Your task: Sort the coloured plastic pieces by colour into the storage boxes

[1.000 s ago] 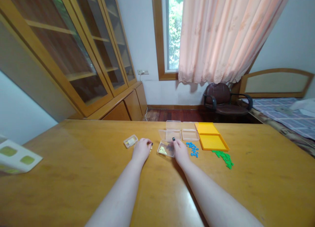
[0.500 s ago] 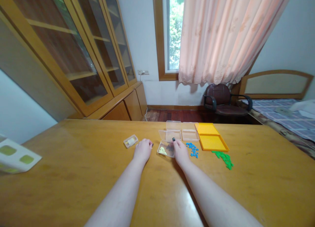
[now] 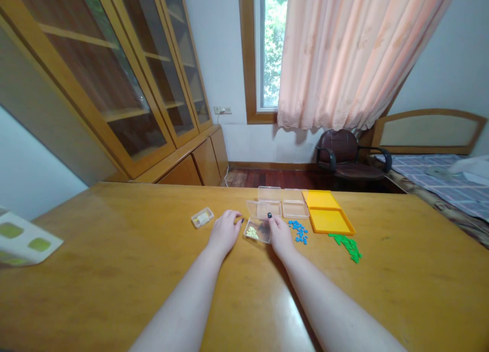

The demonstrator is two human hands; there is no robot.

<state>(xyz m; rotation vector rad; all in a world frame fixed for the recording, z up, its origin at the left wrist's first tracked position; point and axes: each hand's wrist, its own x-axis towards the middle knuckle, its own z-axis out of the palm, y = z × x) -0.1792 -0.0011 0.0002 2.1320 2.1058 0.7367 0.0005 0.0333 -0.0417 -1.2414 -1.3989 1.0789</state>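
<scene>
A small clear plastic box (image 3: pixel 258 231) with its lid raised sits on the wooden table (image 3: pixel 114 250); pale yellow pieces (image 3: pixel 251 233) lie inside it. My right hand (image 3: pixel 279 234) rests against the box's right side, fingers curled on its edge. My left hand (image 3: pixel 225 231) lies just left of the box, fingers bent down toward the tabletop; what is under its fingertips is hidden.
Another small clear box (image 3: pixel 202 217) with yellow contents lies to the left. Behind are open clear boxes (image 3: pixel 295 208) and an open yellow case (image 3: pixel 327 214). Blue pieces (image 3: pixel 299 231) and green pieces (image 3: pixel 349 246) are scattered on the right. A white carton (image 3: pixel 23 237) sits at far left.
My left hand has slid a little to the right, closer to the open clear box. My right hand has stayed at the box.
</scene>
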